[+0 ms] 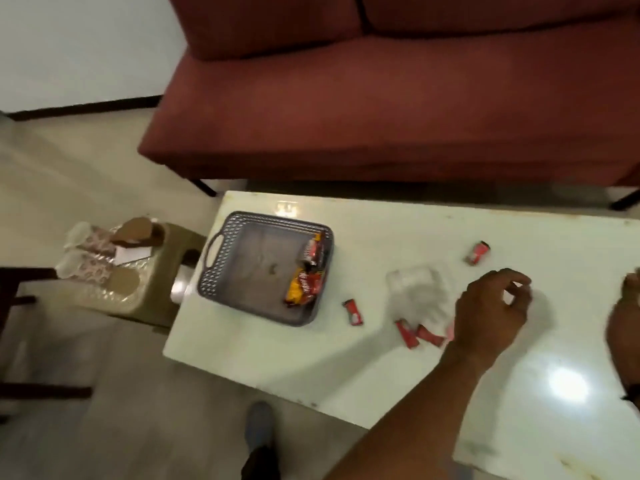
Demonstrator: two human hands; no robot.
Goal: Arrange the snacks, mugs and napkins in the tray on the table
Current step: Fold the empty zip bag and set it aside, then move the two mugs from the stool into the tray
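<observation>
The grey perforated plastic tray (242, 271) sits at the white table's (381, 358) left end, holding two snack packets (306, 271). Four small red sachets (352, 311) lie loose nearby. The left hand (491, 306), fingers curled and empty, should pinch them singly; the right hand's (627, 323) grip cannot be told

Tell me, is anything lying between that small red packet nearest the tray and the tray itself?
Nothing visible does. The small red packet lies on bare table just off the near right corner of the grey tray. The only thing to clear is the tray's own low wall. The left hand hovers further right.
</observation>
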